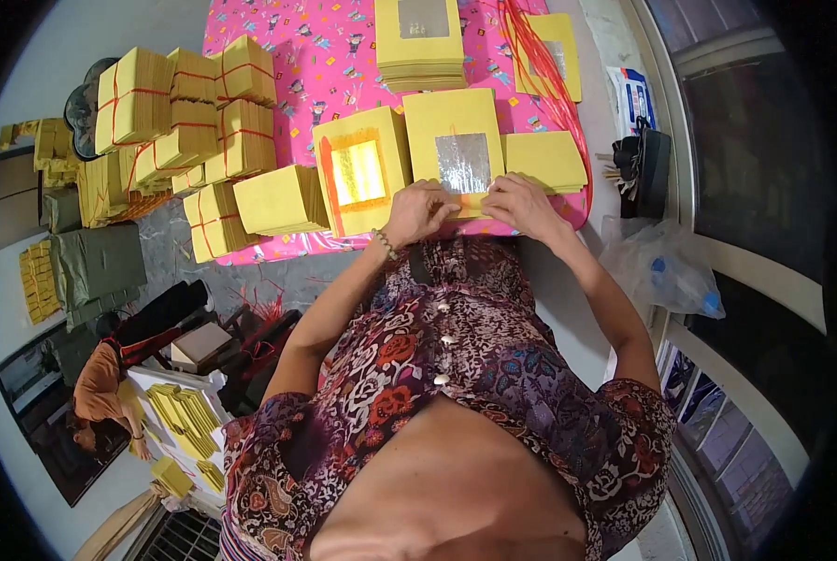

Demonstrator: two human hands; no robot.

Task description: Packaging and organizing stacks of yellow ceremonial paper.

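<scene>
A stack of yellow paper sheets (453,140), the top one bearing a silver foil square, lies flat on the worktop's pink cloth. Its near edge sits pinched under both sets of fingers.

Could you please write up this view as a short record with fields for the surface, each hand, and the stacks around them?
surface: table with a pink patterned cloth
left hand: fingers on the near edge of the silver-foil yellow sheet stack
right hand: on the same near edge, beside the left
left of the hands: gold-foil yellow sheet stack
right of the hands: plain yellow stack
far edge: another silver-foil stack
left side: tied yellow bundles bound with red string
right side: clear plastic bag
</scene>
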